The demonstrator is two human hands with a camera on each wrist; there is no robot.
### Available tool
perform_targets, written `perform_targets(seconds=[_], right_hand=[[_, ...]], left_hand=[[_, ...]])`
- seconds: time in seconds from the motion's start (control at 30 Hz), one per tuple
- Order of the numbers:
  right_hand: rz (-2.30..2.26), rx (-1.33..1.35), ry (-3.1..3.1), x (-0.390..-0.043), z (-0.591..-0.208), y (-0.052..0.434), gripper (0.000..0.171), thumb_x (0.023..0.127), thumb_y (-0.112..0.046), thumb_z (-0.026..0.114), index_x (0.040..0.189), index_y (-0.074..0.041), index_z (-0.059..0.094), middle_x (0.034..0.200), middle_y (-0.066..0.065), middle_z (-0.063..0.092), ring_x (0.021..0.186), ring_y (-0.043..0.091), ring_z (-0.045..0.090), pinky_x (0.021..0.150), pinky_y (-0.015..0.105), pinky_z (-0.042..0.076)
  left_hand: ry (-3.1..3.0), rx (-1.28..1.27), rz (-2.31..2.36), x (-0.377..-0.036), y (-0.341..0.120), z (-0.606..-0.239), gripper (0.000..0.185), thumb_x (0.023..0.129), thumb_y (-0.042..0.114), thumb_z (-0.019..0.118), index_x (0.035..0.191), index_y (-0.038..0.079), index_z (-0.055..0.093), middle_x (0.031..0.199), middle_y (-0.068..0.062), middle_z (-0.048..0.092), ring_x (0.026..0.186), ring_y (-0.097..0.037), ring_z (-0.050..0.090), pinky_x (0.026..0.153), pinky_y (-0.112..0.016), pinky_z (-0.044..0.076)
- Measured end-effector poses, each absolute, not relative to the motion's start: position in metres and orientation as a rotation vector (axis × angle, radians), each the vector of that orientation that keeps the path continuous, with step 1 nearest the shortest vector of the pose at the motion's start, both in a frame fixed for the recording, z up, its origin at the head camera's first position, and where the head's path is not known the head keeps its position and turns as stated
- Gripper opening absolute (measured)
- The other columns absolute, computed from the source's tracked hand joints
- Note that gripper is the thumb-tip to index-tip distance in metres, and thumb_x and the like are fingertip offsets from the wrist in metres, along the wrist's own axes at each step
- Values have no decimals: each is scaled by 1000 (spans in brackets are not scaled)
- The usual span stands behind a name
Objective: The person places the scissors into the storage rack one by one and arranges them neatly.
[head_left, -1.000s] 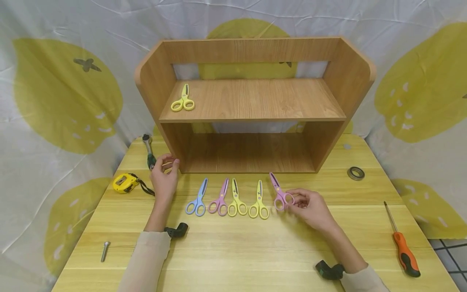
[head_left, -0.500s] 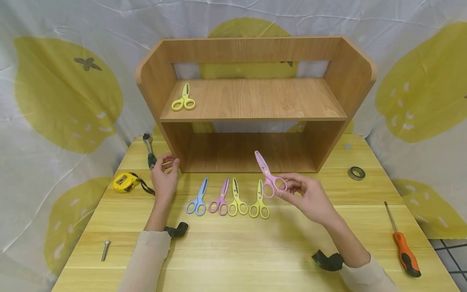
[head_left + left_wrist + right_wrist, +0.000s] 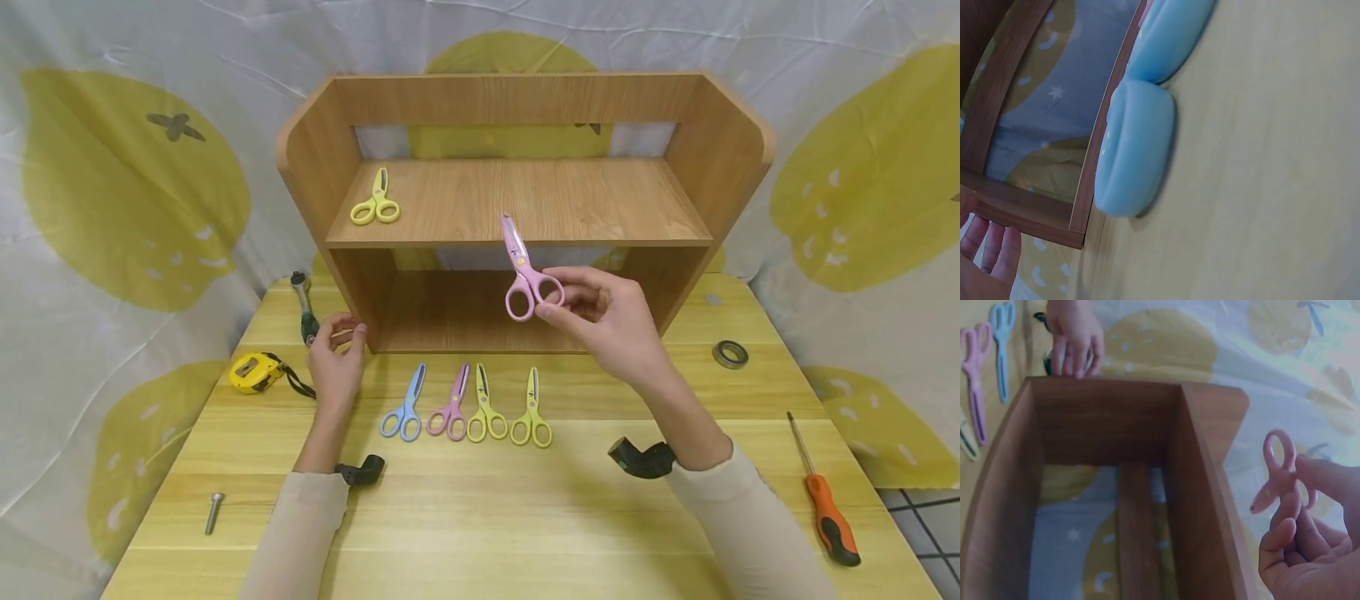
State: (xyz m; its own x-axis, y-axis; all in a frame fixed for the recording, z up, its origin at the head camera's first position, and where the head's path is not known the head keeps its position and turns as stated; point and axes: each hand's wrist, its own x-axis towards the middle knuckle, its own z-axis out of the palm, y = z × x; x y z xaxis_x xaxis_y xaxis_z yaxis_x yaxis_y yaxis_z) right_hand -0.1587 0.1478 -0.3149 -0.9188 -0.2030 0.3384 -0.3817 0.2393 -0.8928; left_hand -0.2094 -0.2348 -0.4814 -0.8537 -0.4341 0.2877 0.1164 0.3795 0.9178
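Note:
My right hand (image 3: 611, 325) pinches pink scissors (image 3: 521, 260) by one finger ring, raised in front of the wooden shelf (image 3: 519, 244), blades pointing up and overlapping its upper board. The right wrist view also shows the pink scissors (image 3: 1283, 465) between thumb and fingers. At the shelf's left side panel, my left hand (image 3: 337, 358) holds the front edge, thumb at the front and fingers outside. Yellow scissors (image 3: 376, 200) lie at the upper board's left. Before the shelf, blue scissors (image 3: 405, 408), darker pink scissors (image 3: 452, 404) and two yellow scissors (image 3: 487, 408) form a row.
Left of the shelf are a ratchet (image 3: 303, 308), a yellow tape measure (image 3: 255, 372) and a bolt (image 3: 214, 513). To the right lie a metal ring (image 3: 730, 354) and an orange-handled screwdriver (image 3: 823, 500). A patterned curtain (image 3: 135, 250) hangs behind.
My right hand has lifted the pink scissors from the right end of the row, up and leftward to the shelf's front. The left hand has stayed at the side panel.

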Motion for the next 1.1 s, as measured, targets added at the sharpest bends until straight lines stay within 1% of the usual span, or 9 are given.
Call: perform_targets(seconds=[0.1,0.27,0.5,0.63,0.87,1.1], right_hand=[[1727,530,-2355,-175,-305,136,39,88,-20,84,125,-10,72,89,2,76,79,13,65,68,19,53],[1676,523,-2356,-203,-290,115,39,88,-19,84,124,-9,73,90,6,77,78,12,63,69,19,52],[1678,516,-2378,-235,-278,90,39,89,-21,83,124,-10,73,92,4,78,81,12,61,70,22,49],[1661,519,-2421,-246,-274,76,40,90,-23,82,126,-9,73,89,3,77,78,12,61,66,23,48],[1639,489,-2498,-263,-268,58,44,90,-26,83,127,-7,71,90,3,78,75,11,66,60,22,49],[1586,493,-2551,-276,-266,42,44,90,-27,81,128,-6,71,90,2,79,73,7,63,58,21,47]], left_hand=[[-2155,280,-1501,-209,-234,-481,27,99,28,70,123,17,67,117,-4,70,100,-10,67,78,-16,55],[-2151,275,-1512,-209,-235,-482,27,100,27,69,124,16,67,117,-5,70,99,-9,67,78,-16,55],[-2158,268,-1527,-208,-236,-480,27,100,27,69,124,15,67,117,-6,70,101,-12,68,77,-16,56],[-2168,275,-1522,-208,-237,-478,28,100,28,69,125,16,67,118,-5,70,103,-13,68,78,-16,55],[-2197,262,-1511,-207,-233,-479,28,100,29,68,125,16,66,118,-5,70,104,-15,68,77,-15,55],[-2179,278,-1520,-204,-233,-478,27,100,28,69,124,18,66,118,-2,70,103,-13,67,76,-16,55]])
